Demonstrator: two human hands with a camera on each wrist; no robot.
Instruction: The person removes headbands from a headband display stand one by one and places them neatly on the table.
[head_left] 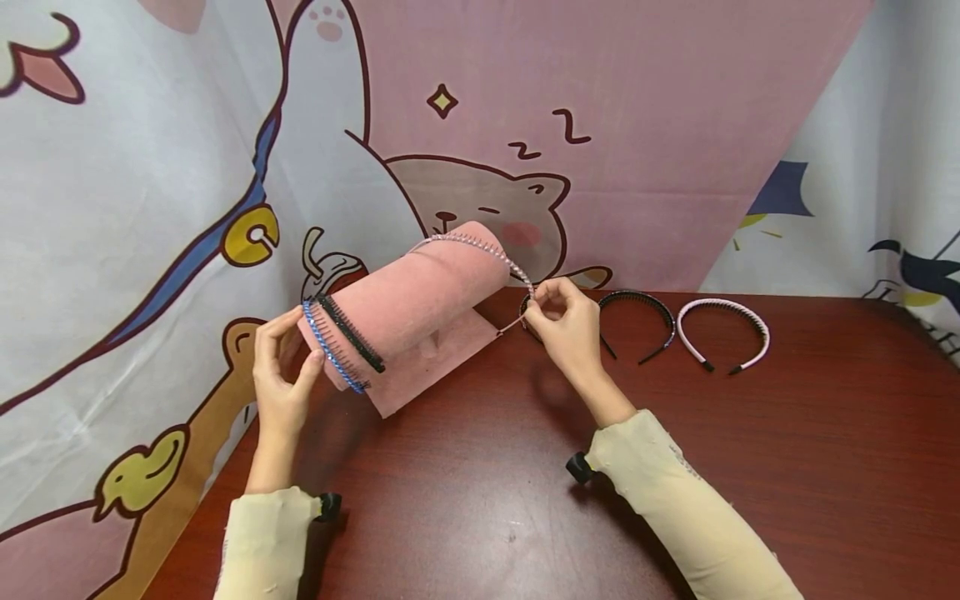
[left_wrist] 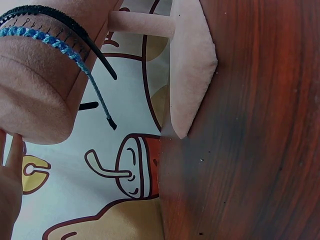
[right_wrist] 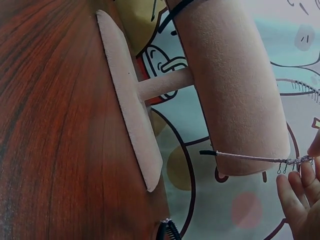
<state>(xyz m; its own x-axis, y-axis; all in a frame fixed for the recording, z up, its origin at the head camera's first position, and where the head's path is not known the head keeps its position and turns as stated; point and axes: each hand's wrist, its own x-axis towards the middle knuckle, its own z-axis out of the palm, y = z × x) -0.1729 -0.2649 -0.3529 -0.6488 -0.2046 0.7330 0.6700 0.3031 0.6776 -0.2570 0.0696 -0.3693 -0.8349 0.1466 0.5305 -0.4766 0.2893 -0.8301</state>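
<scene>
A pink velvet-like headband stand (head_left: 420, 300), a thick roll on a post over a flat base (left_wrist: 192, 65), stands on the table. My left hand (head_left: 281, 383) grips the roll's left end, thumb in front and fingers at the end face. Beside that hand a braided blue headband (head_left: 324, 343) and a black toothed headband (head_left: 351, 332) arch over the roll. At the far right end, a sparkly pale pink headband (head_left: 517, 271) with teeth lies across the roll. My right hand (head_left: 566, 325) pinches its near side between thumb and fingers; its dark tip shows beneath the roll in the right wrist view.
On the wooden table (head_left: 480, 492), to the right, lie a black headband (head_left: 663, 312) and a pale pink headband (head_left: 763, 325). Another dark headband is partly hidden behind my right hand. A cartoon-printed cloth (head_left: 630, 100) hangs behind and to the left.
</scene>
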